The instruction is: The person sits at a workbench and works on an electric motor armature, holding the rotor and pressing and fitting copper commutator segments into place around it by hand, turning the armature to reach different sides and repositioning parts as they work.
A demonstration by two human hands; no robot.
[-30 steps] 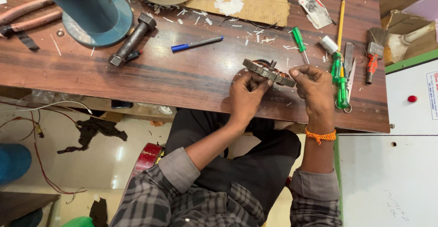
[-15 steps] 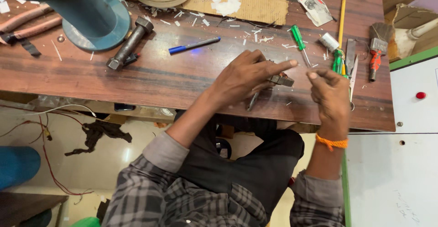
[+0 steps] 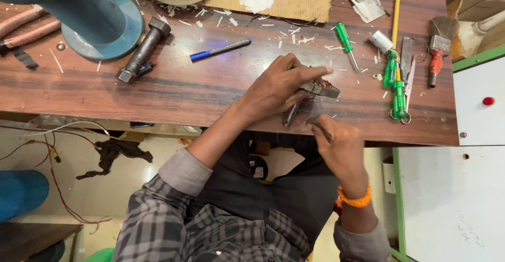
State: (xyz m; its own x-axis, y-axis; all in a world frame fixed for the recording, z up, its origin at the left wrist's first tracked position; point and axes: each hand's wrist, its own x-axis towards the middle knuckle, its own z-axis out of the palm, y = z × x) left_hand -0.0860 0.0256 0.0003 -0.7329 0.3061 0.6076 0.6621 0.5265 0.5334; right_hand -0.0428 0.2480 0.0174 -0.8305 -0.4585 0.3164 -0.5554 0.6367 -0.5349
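The left hand [image 3: 279,86] lies on a small metal part [image 3: 320,88] at the front edge of the table [image 3: 184,91]. The fingers are stretched over the part and press it down on the wood; the index finger points to the right along its top. The part is dark, rusty-looking, with a rough, uneven shape, and only its right end shows from under the fingers. A thin dark rod [image 3: 291,114] comes out below the hand, slanted toward the table edge.

The right hand [image 3: 339,149] is just in front of the table edge, near the part but apart from it. Its fingers are curled and pinch something thin and dark; what it is I cannot tell, because it is too small and a little blurred. An orange band [image 3: 353,199] of beads is around this wrist.

The table is dark striped wood, smooth, with many small white paper scraps. Behind the left hand lie a blue pen [image 3: 220,49] and a heavy grey bolt [image 3: 142,50] with a hexagonal head. To the right lie green-handled screwdrivers [image 3: 395,83], one more green screwdriver [image 3: 344,38], a yellow pencil [image 3: 395,9] and a brush [image 3: 436,49] with a red handle. At far left stands a blue-grey cylinder [image 3: 89,9] with a round base.
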